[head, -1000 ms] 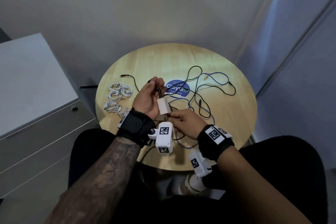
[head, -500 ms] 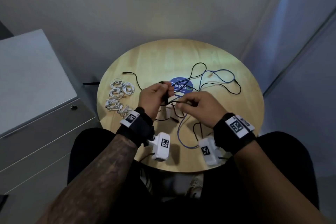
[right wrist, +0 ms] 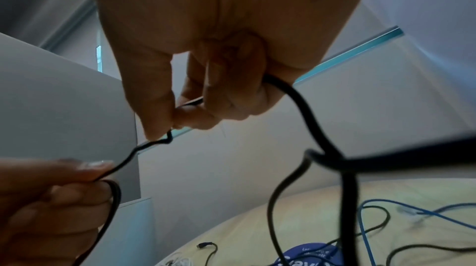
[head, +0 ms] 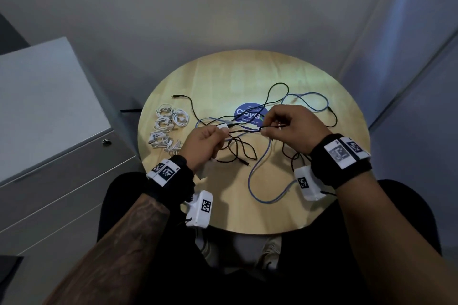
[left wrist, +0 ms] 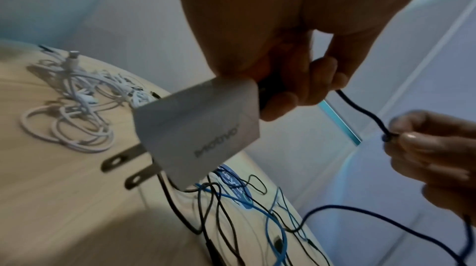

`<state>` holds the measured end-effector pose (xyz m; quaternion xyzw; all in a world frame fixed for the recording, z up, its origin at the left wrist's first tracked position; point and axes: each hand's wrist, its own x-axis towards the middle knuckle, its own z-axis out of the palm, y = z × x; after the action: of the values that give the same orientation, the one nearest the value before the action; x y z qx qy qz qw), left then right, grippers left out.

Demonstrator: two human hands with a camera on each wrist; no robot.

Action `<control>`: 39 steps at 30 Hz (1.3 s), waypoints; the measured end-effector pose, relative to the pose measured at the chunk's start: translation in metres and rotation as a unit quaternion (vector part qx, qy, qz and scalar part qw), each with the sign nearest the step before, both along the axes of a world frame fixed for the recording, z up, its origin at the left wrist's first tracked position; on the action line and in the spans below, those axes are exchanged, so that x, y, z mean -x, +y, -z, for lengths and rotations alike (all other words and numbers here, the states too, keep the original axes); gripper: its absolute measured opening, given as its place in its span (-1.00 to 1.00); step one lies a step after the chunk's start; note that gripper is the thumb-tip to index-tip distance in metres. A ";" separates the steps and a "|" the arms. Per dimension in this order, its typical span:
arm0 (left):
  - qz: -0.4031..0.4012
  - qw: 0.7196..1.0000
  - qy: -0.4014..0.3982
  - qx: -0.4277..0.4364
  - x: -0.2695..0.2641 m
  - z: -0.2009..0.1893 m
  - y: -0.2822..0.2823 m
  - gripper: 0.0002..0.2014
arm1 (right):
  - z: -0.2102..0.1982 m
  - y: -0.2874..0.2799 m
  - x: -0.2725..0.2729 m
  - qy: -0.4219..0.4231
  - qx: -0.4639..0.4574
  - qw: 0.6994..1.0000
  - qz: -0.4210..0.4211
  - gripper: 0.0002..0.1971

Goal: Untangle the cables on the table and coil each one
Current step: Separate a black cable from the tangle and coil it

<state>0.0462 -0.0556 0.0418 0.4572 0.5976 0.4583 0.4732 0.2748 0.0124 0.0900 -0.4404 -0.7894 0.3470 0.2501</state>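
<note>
Both forearms reach forward from the person's lap, each wrist wrapped in a black band carrying a white tagged camera block. The left hand (head: pixel 203 145) is raised above the counter (head: pixel 223 74), its fingers (left wrist: pixel 296 95) curled around a white wall charger (left wrist: pixel 203 126) and pinching a black cable (left wrist: pixel 360 111). The right hand (head: pixel 290 129) is raised level with it and just apart, thumb and forefinger pinching the same black cable, the other fingers (right wrist: pixel 231 91) curled in over it.
</note>
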 end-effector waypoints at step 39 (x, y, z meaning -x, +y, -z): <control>-0.055 0.982 -0.171 -0.061 -0.012 -0.012 0.044 -0.79 | -0.004 -0.028 0.024 0.026 -0.014 1.000 0.003 -0.91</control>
<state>0.0580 -0.0115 0.0535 0.3672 0.5028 0.5905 0.5135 0.2504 -0.0156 0.0938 -0.4303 -0.7861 0.3466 0.2772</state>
